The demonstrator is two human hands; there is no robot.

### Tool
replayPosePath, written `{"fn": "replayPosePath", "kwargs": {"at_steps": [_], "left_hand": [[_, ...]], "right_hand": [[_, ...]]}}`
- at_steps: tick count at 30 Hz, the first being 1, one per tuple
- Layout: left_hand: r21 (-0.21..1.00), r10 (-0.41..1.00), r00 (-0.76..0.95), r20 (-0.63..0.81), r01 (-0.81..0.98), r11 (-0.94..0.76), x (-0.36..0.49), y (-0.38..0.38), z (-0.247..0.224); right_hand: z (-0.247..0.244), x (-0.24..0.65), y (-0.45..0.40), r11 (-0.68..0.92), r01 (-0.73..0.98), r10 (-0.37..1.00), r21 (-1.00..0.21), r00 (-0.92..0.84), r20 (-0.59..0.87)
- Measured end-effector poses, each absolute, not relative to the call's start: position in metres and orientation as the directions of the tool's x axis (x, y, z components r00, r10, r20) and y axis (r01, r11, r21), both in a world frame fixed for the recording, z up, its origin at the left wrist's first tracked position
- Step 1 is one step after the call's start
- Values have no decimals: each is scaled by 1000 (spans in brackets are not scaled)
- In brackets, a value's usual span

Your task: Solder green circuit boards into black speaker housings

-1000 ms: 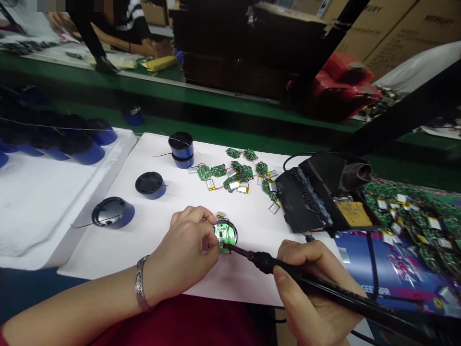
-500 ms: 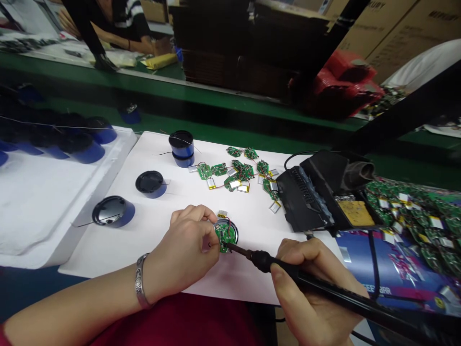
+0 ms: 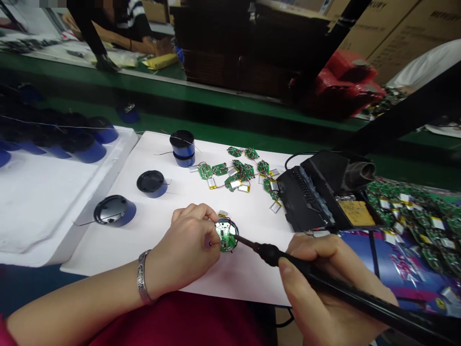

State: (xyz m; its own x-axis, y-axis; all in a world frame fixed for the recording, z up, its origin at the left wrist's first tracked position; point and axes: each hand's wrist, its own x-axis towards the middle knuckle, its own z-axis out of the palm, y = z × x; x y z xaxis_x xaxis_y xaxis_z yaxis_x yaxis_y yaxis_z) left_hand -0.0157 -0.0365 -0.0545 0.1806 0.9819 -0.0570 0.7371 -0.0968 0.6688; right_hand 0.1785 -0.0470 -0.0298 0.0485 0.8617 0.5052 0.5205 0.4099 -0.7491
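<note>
A black soldering iron (image 3: pixel 306 271) is gripped in my right hand (image 3: pixel 334 283), its thin tip at the right part of a round green circuit board (image 3: pixel 226 240). The board sits in a dark round housing on the white sheet. At the board's left edge my left hand (image 3: pixel 194 240) is closed, fingertips pinched together; what they hold is too small to make out. A small silver battery (image 3: pixel 223 213) with red wires lies just above the board.
Blue and black round housings (image 3: pixel 151 183) stand at the left, more in a white foam tray (image 3: pixel 46 206). Green boards with batteries (image 3: pixel 236 175) lie behind my hands. A black iron stand (image 3: pixel 306 202) with yellow sponge (image 3: pixel 356 213) is right. A person's arm (image 3: pixel 122 41) shows beyond.
My right hand has moved to the right with the soldering iron, and its tip has shifted right and slightly up on the board. My left hand has hardly moved.
</note>
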Motion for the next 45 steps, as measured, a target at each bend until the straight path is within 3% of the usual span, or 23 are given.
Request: {"fn": "replayPosePath", "kwargs": {"at_steps": [3,10,16,30,37,45], "left_hand": [[673,981,184,-64,734,-94,-16,-36,-55],[665,981,190,-42,738,-115,-16,-36,-55],[668,980,196,-30,733,-126,-17,-36,-56],[733,941,329,72,623,-274,-31,-44,-62],[596,850,414,325,608,-524,-33,-53,-70],[539,792,450,411,581,-610,-37,-52,-66]], "right_hand": [[-40,183,-46,440,554,815,-707,83,573],[-79,190,-39,712,420,696,-562,-321,642],[-105,183,-41,796,413,601,-442,-457,656],[-115,177,-41,810,343,586,-477,-417,695],[-115,177,-41,815,337,578,-471,-413,704],[-119,178,-41,828,310,560,-468,-424,711]]}}
